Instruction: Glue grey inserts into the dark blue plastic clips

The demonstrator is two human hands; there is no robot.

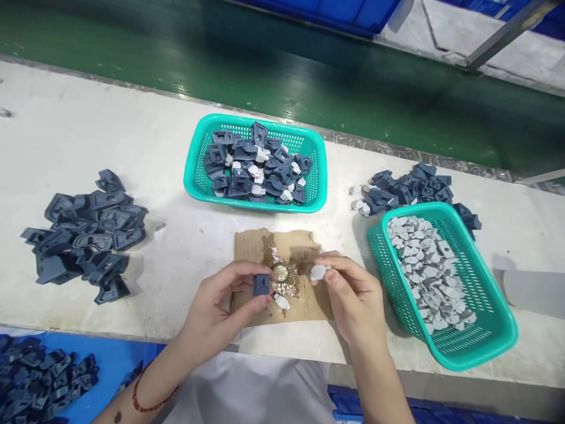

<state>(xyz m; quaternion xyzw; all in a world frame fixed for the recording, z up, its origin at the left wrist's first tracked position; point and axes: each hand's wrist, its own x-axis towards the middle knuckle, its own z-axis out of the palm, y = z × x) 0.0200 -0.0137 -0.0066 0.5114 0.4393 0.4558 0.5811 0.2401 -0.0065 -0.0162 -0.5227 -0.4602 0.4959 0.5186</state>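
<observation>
Between the thumb and fingers of my left hand [225, 306] is a dark grey plastic part [261, 284] with a square recess facing up. My right hand [355, 294] pinches a small white plastic piece [319, 271] at its edge. The two parts are apart, held over a sheet of brown cardboard [304, 309]. A small round container [281, 272] of yellowish, shiny liquid sits on the cardboard, with wet glossy smears around it. Just below it lies another white piece [282, 301], close to the fingers of my left hand.
A green basket [256, 206] at the back holds dark parts mixed with white pieces. At right, another green basket [489, 294] holds many white pieces, with dark parts [410, 185] heaped behind it. More dark parts [88, 229] lie at left, above a blue bin [110, 353].
</observation>
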